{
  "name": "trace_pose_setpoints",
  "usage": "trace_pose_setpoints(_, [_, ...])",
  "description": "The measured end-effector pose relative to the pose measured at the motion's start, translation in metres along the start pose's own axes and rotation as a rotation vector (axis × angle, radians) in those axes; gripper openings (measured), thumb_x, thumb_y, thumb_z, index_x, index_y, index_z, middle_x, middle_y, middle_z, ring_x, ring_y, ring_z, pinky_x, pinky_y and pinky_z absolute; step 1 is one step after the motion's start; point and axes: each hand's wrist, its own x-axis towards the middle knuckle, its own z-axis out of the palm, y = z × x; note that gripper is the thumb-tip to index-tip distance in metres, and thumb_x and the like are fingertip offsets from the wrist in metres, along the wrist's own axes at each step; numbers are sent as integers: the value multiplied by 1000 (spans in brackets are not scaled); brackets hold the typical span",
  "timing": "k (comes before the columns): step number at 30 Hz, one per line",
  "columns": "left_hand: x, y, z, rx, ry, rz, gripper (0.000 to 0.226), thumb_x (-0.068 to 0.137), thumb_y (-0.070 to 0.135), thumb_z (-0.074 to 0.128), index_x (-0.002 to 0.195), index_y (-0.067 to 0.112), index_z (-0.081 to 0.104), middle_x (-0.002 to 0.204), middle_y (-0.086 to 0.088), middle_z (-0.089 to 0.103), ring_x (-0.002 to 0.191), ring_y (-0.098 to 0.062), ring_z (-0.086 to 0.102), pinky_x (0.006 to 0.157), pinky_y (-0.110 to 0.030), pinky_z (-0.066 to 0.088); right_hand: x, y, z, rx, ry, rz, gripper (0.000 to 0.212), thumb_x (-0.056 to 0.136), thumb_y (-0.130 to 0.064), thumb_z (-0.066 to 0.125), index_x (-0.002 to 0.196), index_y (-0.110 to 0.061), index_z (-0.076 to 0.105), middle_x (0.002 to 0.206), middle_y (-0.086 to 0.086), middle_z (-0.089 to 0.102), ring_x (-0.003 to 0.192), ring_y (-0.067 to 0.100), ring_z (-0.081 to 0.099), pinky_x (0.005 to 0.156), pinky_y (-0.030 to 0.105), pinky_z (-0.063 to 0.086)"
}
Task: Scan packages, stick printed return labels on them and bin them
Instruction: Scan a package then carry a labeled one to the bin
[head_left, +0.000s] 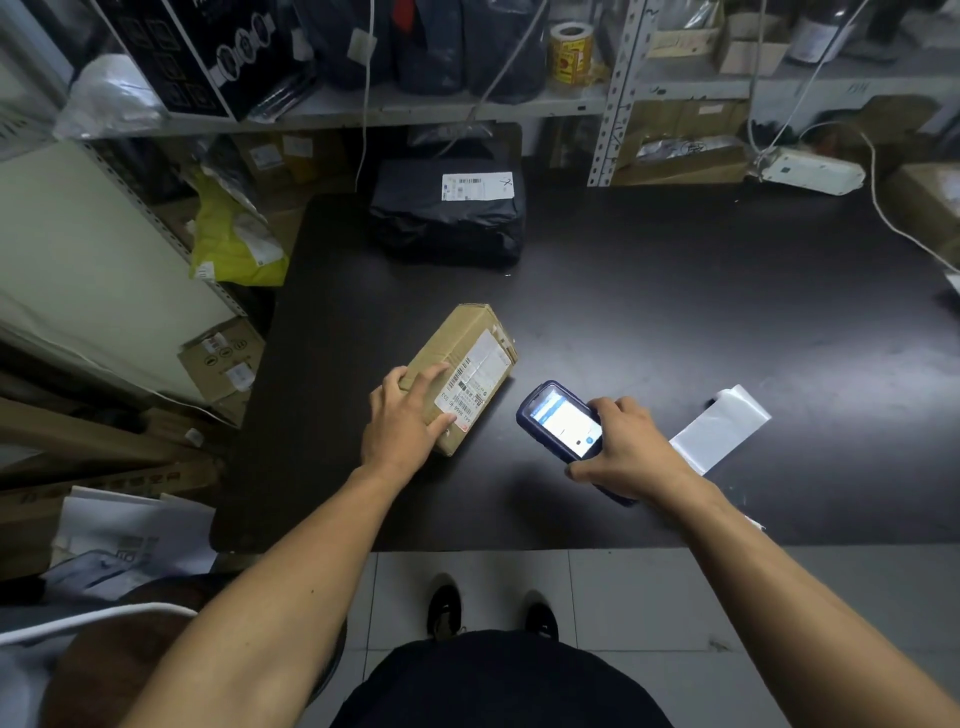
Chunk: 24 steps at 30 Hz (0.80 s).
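Observation:
A small brown cardboard box with a white barcode label on top lies on the black table, near the front. My left hand rests on the box's near end, fingers spread over its top and side. My right hand grips a dark blue handheld scanner just right of the box, its lit screen facing up. A black plastic mailer with a white label sits at the back of the table. A white strip of label backing lies to the right of the scanner.
Metal shelving behind the table holds dark bags, cartons and a roll of yellow stickers. A yellow mailer and cardboard boxes crowd the left side. A white device with cables sits at the back right.

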Motion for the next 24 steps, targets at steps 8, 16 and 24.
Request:
trace_pose_setpoints(8, [-7,3,15,-381,9,-263,69,86,43,72,143,40,33,135,-6,51,117,-29,55,88,-33,43,17,3,43,265,151,296,71,70,-39,80,126,-9,48,120,10,46,113,31,51,90,36,49])
trace_pose_setpoints(16, [-23,2,29,-349,-48,-336,71,86,53,68,143,39,28,137,-3,56,118,-29,57,95,-44,50,29,-11,73,258,165,392,72,77,-43,75,127,-2,45,127,17,46,117,36,48,95,40,43])
trace_pose_setpoints(24, [-33,4,35,-301,-70,-337,73,86,56,66,143,39,24,134,-6,51,114,-31,57,86,-40,49,37,-23,88,215,197,397,77,78,-48,76,131,-3,41,130,16,44,122,32,43,97,41,43])
